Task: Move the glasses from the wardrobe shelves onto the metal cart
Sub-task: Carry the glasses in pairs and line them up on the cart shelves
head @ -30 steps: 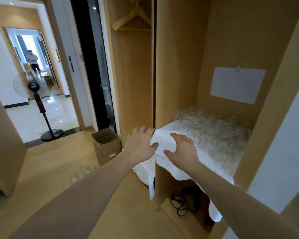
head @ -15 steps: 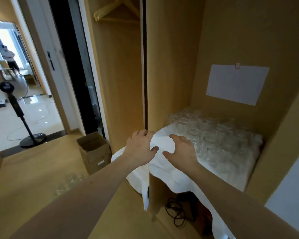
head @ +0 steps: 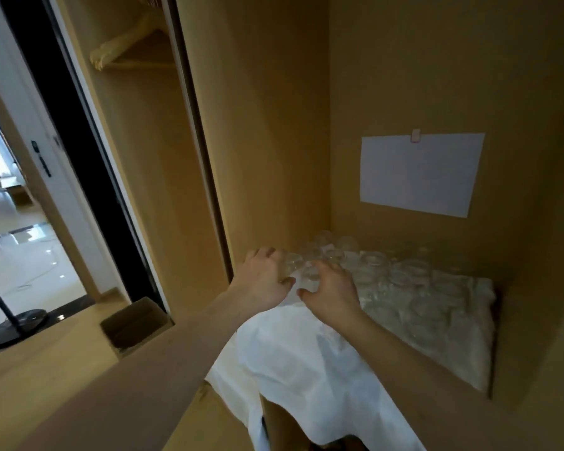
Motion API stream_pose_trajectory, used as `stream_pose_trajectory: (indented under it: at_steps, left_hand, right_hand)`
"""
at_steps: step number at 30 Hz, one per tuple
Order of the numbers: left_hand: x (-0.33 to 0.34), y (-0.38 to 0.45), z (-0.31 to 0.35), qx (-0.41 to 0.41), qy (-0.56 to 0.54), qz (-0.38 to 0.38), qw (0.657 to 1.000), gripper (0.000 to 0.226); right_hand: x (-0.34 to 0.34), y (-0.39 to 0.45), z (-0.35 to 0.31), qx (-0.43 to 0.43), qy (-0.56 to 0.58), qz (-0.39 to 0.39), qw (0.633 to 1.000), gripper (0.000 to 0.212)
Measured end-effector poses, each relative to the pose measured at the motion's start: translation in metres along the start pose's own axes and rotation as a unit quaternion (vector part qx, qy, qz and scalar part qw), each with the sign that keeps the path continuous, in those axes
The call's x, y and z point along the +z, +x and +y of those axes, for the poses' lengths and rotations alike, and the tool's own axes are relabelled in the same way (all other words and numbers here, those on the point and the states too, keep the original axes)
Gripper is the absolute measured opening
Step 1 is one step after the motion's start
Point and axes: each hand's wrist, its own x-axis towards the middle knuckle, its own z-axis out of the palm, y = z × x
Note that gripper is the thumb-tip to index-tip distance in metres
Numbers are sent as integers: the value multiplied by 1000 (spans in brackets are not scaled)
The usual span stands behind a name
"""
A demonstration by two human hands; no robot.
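Observation:
Several clear glasses (head: 401, 281) stand close together on a wardrobe shelf covered by a white cloth (head: 293, 356). My left hand (head: 261, 278) reaches in at the shelf's near left and curls its fingers and thumb round a glass (head: 291, 264) in the front row. Just right of it, my right hand (head: 334, 289) curls round the neighbouring glass (head: 310, 273). Both glasses still stand on the cloth. The metal cart is out of view.
The wardrobe's side panel (head: 274, 141) rises directly left of my hands, and a white sheet of paper (head: 419, 172) hangs on the back wall. An open cardboard box (head: 134, 323) and a fan base (head: 12, 327) sit on the floor at left. A doorway opens beyond.
Both hands left the cloth's front edge and moved deeper onto the shelf, closing round two front glasses. My view moved closer and to the right.

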Motion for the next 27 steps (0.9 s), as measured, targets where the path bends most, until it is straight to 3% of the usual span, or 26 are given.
stream_pose_trajectory:
  at_steps: [9,14,19,24,27]
  left_hand:
    - [48,89,16,71,-4,-54,996,65]
    - [68,152,23,130,-27,-55,990,64]
    - [82,206,29,194,-61,-81,976,66]
    - [94,249,29,224,-136,-100,960,72]
    - [105,269,30,237,-164,-115,951,59]
  right_hand:
    - [2,55,58,81,33,46,995,54]
    - [-4,89,82,142,-8,74,987,68]
    - [-11,120,95,199,-34,110,973,60]
    - [-19,140,105,251,-79,127,957,66]
    - [-26,144,111,285,-102,129,944,69]
